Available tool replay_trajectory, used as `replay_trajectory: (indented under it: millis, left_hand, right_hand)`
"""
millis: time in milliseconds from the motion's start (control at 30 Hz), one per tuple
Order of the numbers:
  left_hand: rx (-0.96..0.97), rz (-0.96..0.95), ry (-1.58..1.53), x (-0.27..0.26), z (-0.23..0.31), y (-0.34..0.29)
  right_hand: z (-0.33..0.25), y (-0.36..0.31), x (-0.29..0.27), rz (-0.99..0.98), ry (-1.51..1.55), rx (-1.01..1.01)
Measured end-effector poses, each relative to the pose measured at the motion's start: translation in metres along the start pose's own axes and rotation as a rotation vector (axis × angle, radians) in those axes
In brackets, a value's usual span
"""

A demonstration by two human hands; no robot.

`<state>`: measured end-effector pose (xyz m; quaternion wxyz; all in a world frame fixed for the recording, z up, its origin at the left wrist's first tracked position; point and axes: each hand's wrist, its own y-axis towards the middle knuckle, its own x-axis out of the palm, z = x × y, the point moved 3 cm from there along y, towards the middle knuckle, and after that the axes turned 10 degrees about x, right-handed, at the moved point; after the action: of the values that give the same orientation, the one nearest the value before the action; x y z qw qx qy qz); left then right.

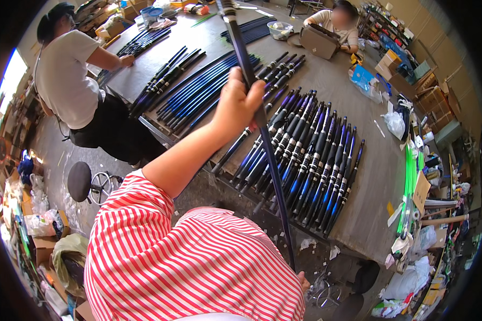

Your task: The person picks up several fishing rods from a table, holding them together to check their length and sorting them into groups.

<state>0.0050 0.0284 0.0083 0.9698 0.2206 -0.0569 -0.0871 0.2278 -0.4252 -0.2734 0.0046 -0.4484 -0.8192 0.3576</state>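
A long dark fishing rod (270,155) slants across the view, from the top centre down to the right side of my striped shirt. My left hand (234,104) is raised over the table and closed round it, thumb on the right side. Part of my right hand (303,281) shows past the shirt edge, close to where the rod's lower end disappears; its grip is hidden. Below and right of my left hand lies a dense row of black and blue fishing rods (305,155), side by side along the near table edge. Slimmer blue rods (198,96) lie farther left.
The grey table (367,182) spans the middle. At the left a co-worker (72,80) in a white shirt reaches over rods; another person (334,27) sits at the far side behind a brown case (319,41). A stool (80,182) stands left. Boxes and bags crowd the right.
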Motion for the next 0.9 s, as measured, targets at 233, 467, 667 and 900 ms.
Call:
replay_trajectory:
  millis: [233, 467, 667, 900]
  left_hand:
    - [-0.011, -0.376, -0.039, 0.062, -0.013, -0.076]
    - [0.138, -0.912, -0.19, 0.109, -0.023, -0.134]
    - [-0.232, -0.844, -0.468, 0.087, -0.046, -0.132]
    - [-0.375, -0.119, -0.756, 0.007, -0.072, -0.035]
  right_hand:
    - [-0.071, 0.004, 0.073, -0.414, 0.585, 0.159]
    - [-0.157, -0.013, 0.107, -0.362, 0.8, -0.086]
    - [-0.137, -0.001, 0.087, -0.166, 0.425, -0.146]
    - [-0.116, 0.01, 0.01, 0.21, 0.245, -0.211]
